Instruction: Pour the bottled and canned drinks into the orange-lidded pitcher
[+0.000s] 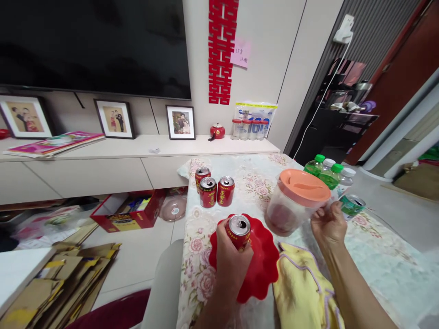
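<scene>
A red can with an opened top (239, 225) is in my left hand (231, 258), whose fingers wrap round it above a red scalloped plate (264, 260). My right hand (329, 225) has its fingers closed at the side of a clear pitcher (286, 208) with an orange lid, by its handle side; the pitcher leans a little. Three more opened red cans (207, 192) stand together at the table's left edge. A yellow cloth (298, 283) with purple trim lies right of the plate.
Behind the pitcher stand several bottles (331, 176) with green and white caps, and a green can (353, 205) lies near my right hand. The flowered tablecloth (196, 274) reaches the low white cabinet (137, 147). A red box (126, 212) and flattened cardboard are on the floor.
</scene>
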A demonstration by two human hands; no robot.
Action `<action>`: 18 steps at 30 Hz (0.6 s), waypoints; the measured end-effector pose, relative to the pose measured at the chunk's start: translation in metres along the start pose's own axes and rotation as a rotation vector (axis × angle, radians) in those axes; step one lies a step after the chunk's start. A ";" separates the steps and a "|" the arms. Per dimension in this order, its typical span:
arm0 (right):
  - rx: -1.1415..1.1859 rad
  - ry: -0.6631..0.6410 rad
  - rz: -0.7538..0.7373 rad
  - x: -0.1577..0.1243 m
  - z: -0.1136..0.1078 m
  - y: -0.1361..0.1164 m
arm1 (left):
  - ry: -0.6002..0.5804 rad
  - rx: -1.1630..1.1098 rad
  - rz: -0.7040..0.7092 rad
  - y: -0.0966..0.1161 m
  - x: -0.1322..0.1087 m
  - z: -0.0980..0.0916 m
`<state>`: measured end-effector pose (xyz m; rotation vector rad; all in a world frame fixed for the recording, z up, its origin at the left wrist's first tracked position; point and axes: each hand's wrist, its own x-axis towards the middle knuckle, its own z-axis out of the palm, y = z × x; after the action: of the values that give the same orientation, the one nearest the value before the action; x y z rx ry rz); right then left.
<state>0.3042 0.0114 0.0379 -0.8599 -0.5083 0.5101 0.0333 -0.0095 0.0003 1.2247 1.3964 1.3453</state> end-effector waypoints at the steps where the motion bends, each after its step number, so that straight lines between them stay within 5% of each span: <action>1: -0.012 0.003 0.012 0.000 -0.001 -0.001 | -0.006 0.002 -0.010 0.001 0.000 -0.001; 5: -0.126 0.031 0.094 -0.001 -0.013 -0.013 | -0.018 0.001 -0.044 0.003 -0.002 -0.003; 10: -0.390 0.106 0.187 -0.030 -0.055 -0.047 | -0.023 0.006 -0.007 0.000 -0.001 -0.006; 12: -0.712 -0.116 0.173 -0.053 -0.070 -0.063 | -0.043 0.001 0.004 -0.003 0.000 -0.007; 16: -1.075 -0.849 0.190 -0.105 -0.074 -0.076 | -0.060 0.011 0.007 -0.006 0.002 -0.008; 18: -1.160 -1.016 0.194 -0.124 -0.064 -0.068 | -0.060 0.019 -0.006 -0.004 0.004 -0.009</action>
<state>0.2628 -0.1381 0.0314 -1.7458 -1.7646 0.8331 0.0239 -0.0073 -0.0030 1.2620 1.3730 1.2835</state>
